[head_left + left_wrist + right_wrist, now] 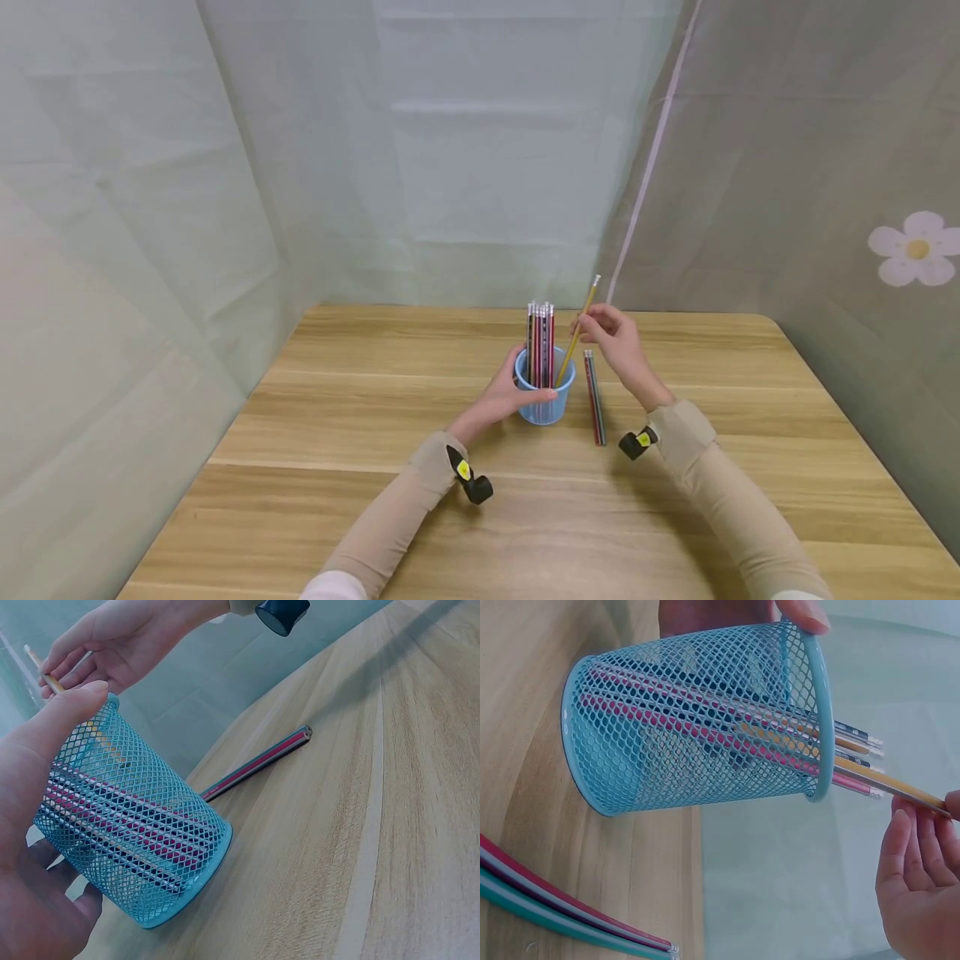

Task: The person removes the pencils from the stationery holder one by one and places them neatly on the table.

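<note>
A light-blue mesh pencil cup (542,408) stands on the table with several striped pencils (540,333) upright inside. My left hand (517,392) grips the cup from its left side, thumb across the near rim. My right hand (611,337) pinches a yellow pencil (577,333) near its upper end, eraser up. That pencil leans to the right, its lower end inside the cup, seen through the mesh in the right wrist view. Beside the cup, below my right hand, a few more pencils (595,400) lie side by side, red and green among them.
The wooden table (337,483) reaches back to a pale cloth wall (487,167). On the right hangs a grey cloth with a white flower (917,248). Black wrist cameras (477,487) sit on both sleeves.
</note>
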A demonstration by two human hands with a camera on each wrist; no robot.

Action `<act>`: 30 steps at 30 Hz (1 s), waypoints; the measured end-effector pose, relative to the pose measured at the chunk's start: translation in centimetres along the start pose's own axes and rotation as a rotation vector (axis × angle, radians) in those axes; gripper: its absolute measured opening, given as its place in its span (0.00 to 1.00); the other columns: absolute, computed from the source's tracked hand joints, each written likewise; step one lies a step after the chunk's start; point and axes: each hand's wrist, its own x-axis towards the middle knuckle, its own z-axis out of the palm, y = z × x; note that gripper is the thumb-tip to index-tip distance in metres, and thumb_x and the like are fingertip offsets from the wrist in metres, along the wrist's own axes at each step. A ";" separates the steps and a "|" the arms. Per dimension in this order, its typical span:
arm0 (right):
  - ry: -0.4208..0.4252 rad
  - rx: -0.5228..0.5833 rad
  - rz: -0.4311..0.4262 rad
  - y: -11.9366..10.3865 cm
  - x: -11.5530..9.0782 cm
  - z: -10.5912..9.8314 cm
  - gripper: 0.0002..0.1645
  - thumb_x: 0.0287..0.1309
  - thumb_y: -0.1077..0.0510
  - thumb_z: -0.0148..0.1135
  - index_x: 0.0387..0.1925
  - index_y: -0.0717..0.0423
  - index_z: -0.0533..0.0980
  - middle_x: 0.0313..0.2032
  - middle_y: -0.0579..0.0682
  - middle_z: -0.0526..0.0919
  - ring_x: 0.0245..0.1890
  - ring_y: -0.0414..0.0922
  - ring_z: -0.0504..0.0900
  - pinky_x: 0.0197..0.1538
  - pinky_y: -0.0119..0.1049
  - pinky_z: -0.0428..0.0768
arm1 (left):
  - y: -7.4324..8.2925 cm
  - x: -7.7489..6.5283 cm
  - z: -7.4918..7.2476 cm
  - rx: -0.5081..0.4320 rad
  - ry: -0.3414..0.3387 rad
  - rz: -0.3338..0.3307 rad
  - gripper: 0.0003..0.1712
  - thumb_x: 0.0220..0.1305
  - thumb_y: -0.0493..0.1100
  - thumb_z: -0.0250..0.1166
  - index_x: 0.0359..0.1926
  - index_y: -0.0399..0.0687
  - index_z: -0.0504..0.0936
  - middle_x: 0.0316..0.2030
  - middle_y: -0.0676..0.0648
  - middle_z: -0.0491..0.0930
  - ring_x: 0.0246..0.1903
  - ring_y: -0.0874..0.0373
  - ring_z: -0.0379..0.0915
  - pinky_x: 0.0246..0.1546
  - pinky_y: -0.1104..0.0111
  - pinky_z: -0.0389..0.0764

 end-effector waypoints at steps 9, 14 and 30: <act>0.075 0.073 -0.039 -0.1 0.0 -0.1 0.06 0.68 0.60 0.55 0.39 0.61 0.73 0.33 0.36 0.85 0.35 0.37 0.84 0.39 0.27 0.84 | -0.1 -0.1 0.1 0.008 0.007 -0.014 0.59 0.48 0.54 0.76 0.74 0.59 0.48 0.71 0.46 0.60 0.70 0.48 0.58 0.70 0.48 0.60; 0.118 0.140 -0.057 -0.1 0.3 -0.3 0.04 0.67 0.63 0.54 0.38 0.61 0.73 0.31 0.38 0.85 0.33 0.35 0.84 0.37 0.28 0.84 | 0.0 -0.1 0.2 0.011 0.012 -0.020 0.59 0.48 0.54 0.76 0.74 0.60 0.48 0.71 0.46 0.59 0.70 0.48 0.57 0.69 0.47 0.60; 0.257 0.250 -0.028 -0.5 0.6 -1.2 0.13 0.68 0.60 0.54 0.43 0.69 0.71 0.29 0.45 0.83 0.29 0.36 0.84 0.34 0.27 0.83 | -0.1 -0.1 0.3 -0.003 0.014 0.001 0.56 0.49 0.53 0.76 0.72 0.61 0.51 0.69 0.47 0.62 0.68 0.49 0.59 0.69 0.49 0.61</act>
